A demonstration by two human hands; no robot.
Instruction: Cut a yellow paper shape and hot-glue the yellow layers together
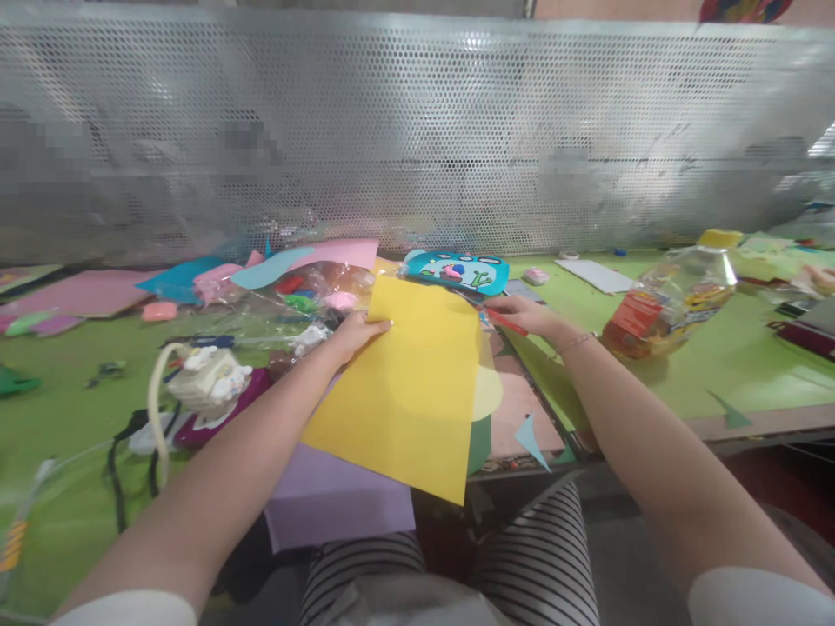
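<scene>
My left hand (pixel 360 336) pinches the left edge of a large yellow paper sheet (pixel 404 391), thumb on top. The sheet is tilted, and its lower corner hangs past the table's front edge. Close to the sheet's upper right edge, my right hand (pixel 525 315) is closed on a slim red tool (pixel 505 322), too blurred to tell its kind. Under the yellow sheet lie a purple paper sheet (pixel 345 500) and a pale yellow paper piece (pixel 488 393). Just beyond it sits a teal decorated card (pixel 457 270) with a pink shape and green stems.
A clear plastic bottle (pixel 678 296) with a yellow cap stands right of my right hand. At left are a white power adapter (pixel 209 381) and cables. Coloured paper and plastic wrap (pixel 261 317) line the back, before a perforated metal panel (pixel 417 130). A light-blue scrap (pixel 531 441) lies near the front.
</scene>
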